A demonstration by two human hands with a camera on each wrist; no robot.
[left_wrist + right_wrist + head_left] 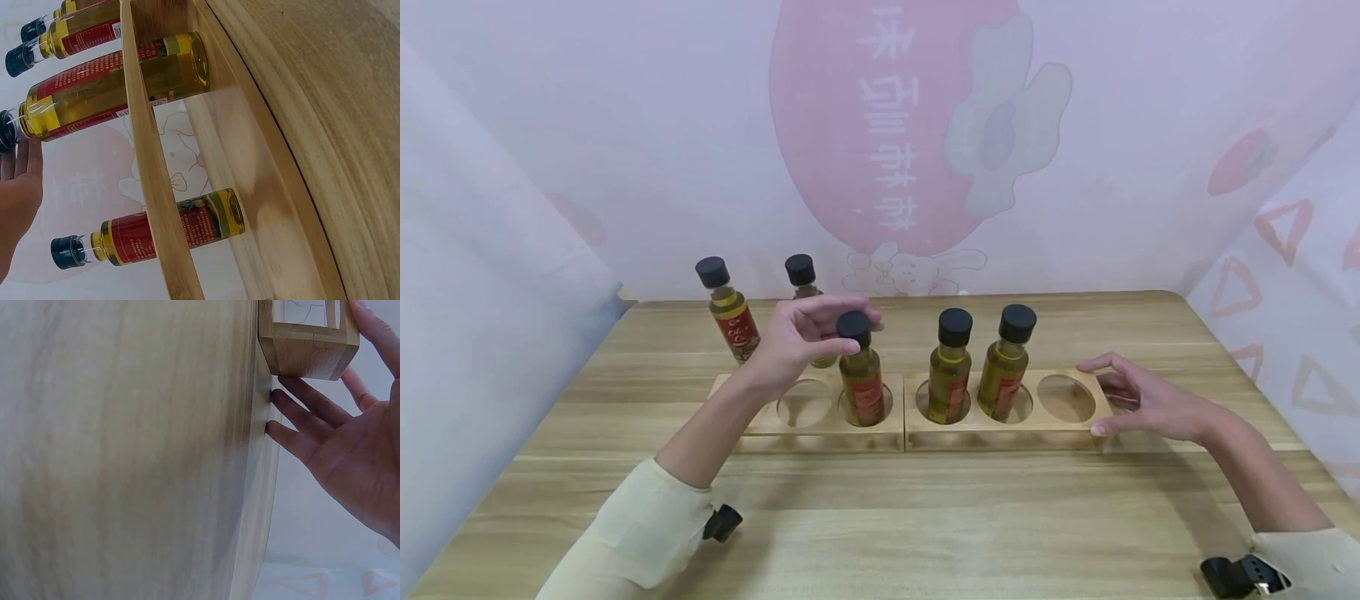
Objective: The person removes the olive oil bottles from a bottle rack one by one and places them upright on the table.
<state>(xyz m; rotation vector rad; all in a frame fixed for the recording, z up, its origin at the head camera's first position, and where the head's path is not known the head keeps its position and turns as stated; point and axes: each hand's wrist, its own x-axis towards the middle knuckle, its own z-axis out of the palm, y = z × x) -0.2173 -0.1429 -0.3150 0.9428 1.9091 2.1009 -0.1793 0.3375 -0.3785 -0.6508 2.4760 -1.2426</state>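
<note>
My left hand (808,329) holds an olive oil bottle (862,387) by its neck, just under the black cap, thumb in front and fingers behind. This bottle stands upright in the right hole of the left wooden rack (775,429); fingers touch its neck in the left wrist view. At the right wooden rack (1000,437), my right hand (1142,404) grips the right end between thumb and fingers. Two more bottles, one in the left hole (950,383) and one in the middle (1002,379), stand in that rack; its right hole has none.
Behind the left rack, two olive oil bottles stand on the wooden table (880,525): one at far left (735,325), the other (806,287) partly hidden by my left hand. A printed cloth (700,125) hangs behind the table. My left forearm covers part of the left rack.
</note>
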